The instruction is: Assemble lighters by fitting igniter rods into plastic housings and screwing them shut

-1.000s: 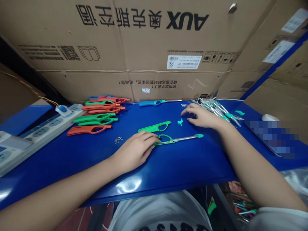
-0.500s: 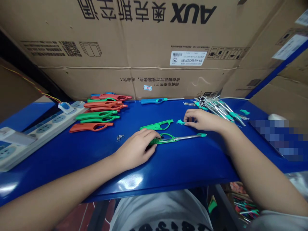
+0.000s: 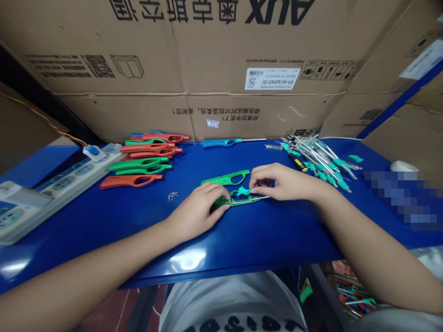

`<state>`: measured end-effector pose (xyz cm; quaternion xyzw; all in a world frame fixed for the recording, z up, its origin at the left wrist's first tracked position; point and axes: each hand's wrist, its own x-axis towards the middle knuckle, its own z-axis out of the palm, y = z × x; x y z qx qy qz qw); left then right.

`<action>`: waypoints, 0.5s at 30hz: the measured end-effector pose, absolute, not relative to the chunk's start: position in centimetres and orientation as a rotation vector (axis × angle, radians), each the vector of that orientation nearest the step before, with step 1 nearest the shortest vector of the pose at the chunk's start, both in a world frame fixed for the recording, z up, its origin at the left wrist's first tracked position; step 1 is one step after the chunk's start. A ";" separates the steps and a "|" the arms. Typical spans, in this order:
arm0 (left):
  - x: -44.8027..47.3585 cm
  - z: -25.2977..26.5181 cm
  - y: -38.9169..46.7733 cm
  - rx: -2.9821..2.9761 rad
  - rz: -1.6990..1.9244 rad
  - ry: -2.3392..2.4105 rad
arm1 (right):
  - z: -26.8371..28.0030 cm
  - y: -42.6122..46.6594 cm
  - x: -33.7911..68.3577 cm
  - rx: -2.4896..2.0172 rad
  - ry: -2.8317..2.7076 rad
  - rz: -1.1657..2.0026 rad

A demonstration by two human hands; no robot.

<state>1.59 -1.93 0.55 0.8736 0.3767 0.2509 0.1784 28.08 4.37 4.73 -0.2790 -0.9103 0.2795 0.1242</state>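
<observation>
My left hand (image 3: 199,210) is closed around the handle end of an open green lighter shell (image 3: 242,202), which lies on the blue table with a metal tube fitted in it. Between the thumb and fingers of my right hand (image 3: 277,182) is a small teal plastic trigger (image 3: 243,191), held just over the shell's finger loop. The right hand hides the far end of the tube. Just behind lies the matching green shell half (image 3: 226,178), flat on the table. A small heap of screws (image 3: 172,197) rests to the left of my left hand.
Red, green and blue lighter shells (image 3: 138,163) are stacked at the left, beside a white power strip (image 3: 83,170). A blue lighter (image 3: 221,143) lies by the cardboard (image 3: 148,115). Several metal tubes with teal tips (image 3: 321,159) and a yellow-black screwdriver (image 3: 298,162) lie at the right.
My right hand has moved left and toward me, bringing the teal trigger over the green shell. The screwdriver it covered now shows. My left hand has stayed on the shell.
</observation>
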 end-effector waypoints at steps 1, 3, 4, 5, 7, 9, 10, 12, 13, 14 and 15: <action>1.6 0.6 -1.9 2.469 0.713 1.066 | 4.6 4.4 28.0 -0.808 -2.670 0.827; 1.6 0.5 -2.0 2.464 0.720 1.054 | 4.4 4.3 27.7 -0.808 -2.695 0.833; 1.6 0.5 -2.0 2.461 0.727 1.046 | 4.3 4.3 27.6 -0.808 -2.701 0.831; 1.6 0.5 -2.0 2.457 0.732 1.041 | 4.2 4.3 27.5 -0.804 -2.703 0.828; 1.6 0.4 -1.9 2.441 0.745 1.043 | 4.0 4.3 27.3 -0.790 -2.708 0.828; 1.6 0.4 -1.9 2.420 0.758 1.055 | 3.7 4.2 27.1 -0.770 -2.708 0.834; 1.6 0.4 -1.9 2.408 0.765 1.060 | 3.5 4.2 27.0 -0.761 -2.705 0.836; 1.7 0.4 -1.8 2.386 0.783 1.067 | 3.3 4.2 26.9 -0.753 -2.697 0.836; 1.7 0.4 -1.8 2.374 0.791 1.066 | 3.3 4.2 26.9 -0.752 -2.692 0.832; 1.7 0.3 -1.8 2.360 0.800 1.064 | 3.3 4.2 26.9 -0.754 -2.686 0.828; 1.7 0.4 -1.8 2.346 0.811 1.061 | 3.3 4.2 26.9 -0.759 -2.678 0.823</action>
